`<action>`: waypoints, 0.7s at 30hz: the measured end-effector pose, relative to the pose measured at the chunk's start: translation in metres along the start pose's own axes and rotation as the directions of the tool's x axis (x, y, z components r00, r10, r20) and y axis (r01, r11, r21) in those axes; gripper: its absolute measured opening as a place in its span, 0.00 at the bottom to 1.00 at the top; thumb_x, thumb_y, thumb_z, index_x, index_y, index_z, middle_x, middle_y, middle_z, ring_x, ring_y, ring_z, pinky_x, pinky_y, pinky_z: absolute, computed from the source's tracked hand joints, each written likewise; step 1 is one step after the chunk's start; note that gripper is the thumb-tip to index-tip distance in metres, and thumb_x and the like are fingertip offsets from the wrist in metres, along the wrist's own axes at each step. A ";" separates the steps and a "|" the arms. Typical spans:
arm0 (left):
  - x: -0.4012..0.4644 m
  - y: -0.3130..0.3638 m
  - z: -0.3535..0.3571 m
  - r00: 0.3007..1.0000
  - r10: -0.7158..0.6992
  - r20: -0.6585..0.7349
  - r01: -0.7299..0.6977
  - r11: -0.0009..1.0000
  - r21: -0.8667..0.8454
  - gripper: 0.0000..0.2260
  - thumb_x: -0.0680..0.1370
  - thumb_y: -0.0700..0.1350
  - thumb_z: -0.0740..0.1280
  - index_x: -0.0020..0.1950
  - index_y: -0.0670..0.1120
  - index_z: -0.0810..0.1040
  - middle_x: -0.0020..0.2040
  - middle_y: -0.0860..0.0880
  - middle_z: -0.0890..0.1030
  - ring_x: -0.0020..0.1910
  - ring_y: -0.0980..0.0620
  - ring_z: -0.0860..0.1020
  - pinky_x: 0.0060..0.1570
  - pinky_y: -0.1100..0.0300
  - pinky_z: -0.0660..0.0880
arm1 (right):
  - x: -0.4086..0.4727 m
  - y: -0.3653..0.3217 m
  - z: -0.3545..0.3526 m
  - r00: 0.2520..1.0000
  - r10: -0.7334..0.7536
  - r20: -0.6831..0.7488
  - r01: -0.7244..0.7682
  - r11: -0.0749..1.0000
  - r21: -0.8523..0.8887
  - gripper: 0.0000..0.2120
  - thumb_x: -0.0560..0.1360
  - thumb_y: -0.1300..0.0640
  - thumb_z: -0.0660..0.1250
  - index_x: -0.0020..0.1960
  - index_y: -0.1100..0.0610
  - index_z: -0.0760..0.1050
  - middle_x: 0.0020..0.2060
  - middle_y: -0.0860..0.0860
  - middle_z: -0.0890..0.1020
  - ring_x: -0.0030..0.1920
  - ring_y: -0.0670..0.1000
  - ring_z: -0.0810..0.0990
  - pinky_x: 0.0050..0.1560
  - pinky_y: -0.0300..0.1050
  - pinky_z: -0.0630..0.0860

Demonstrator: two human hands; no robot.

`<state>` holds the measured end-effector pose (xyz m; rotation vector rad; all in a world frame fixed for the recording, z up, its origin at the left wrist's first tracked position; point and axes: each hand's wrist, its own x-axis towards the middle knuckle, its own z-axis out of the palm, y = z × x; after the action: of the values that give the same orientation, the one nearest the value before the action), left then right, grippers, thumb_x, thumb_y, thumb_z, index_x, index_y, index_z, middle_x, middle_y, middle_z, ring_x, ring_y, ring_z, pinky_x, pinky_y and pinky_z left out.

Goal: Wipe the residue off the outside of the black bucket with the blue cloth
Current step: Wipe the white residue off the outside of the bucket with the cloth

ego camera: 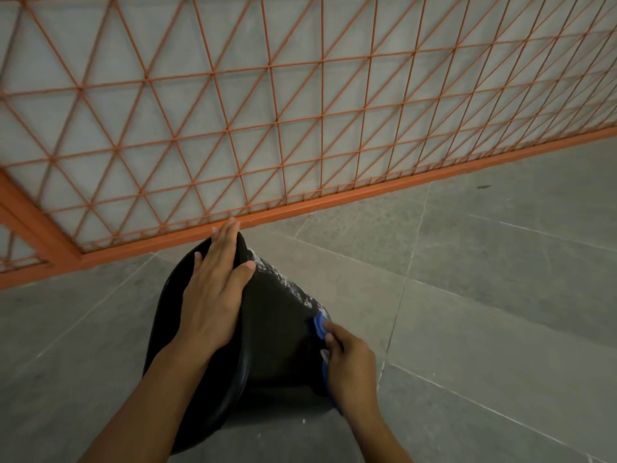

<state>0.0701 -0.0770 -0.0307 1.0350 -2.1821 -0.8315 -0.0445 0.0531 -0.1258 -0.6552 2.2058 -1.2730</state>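
Observation:
The black bucket lies tipped on the grey floor in the lower middle of the head view. My left hand rests flat on its upper side, fingers straight and spread toward the far end. White residue streaks the bucket's right edge. My right hand grips the blue cloth and presses it against the bucket's right side, just below the residue. Most of the cloth is hidden inside my fist; a blue strip shows under my wrist.
An orange metal lattice fence with a thick base rail runs across the view just beyond the bucket. Grey floor tiles spread to the right and left.

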 end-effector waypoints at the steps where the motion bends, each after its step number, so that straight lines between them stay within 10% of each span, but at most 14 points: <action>1: 0.000 0.001 0.000 1.000 0.006 -0.005 -0.006 1.000 0.004 0.34 0.69 0.62 0.47 0.75 0.58 0.51 0.72 0.68 0.49 0.75 0.65 0.47 0.76 0.57 0.41 | 0.009 0.000 0.001 1.000 0.005 0.007 -0.005 1.000 -0.018 0.14 0.78 0.63 0.58 0.60 0.56 0.75 0.53 0.53 0.81 0.44 0.45 0.75 0.41 0.26 0.68; 21: -0.003 0.000 0.003 0.998 0.066 0.001 -0.066 0.997 -0.026 0.30 0.70 0.61 0.48 0.72 0.63 0.48 0.70 0.72 0.48 0.74 0.69 0.45 0.74 0.61 0.40 | 0.033 0.013 -0.003 1.000 0.007 0.020 -0.005 0.995 -0.096 0.13 0.79 0.62 0.57 0.58 0.57 0.77 0.43 0.52 0.81 0.39 0.45 0.74 0.33 0.31 0.67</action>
<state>0.0694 -0.0737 -0.0334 0.9446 -2.1893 -0.8292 -0.0733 0.0401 -0.1416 -0.6948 2.2619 -1.1576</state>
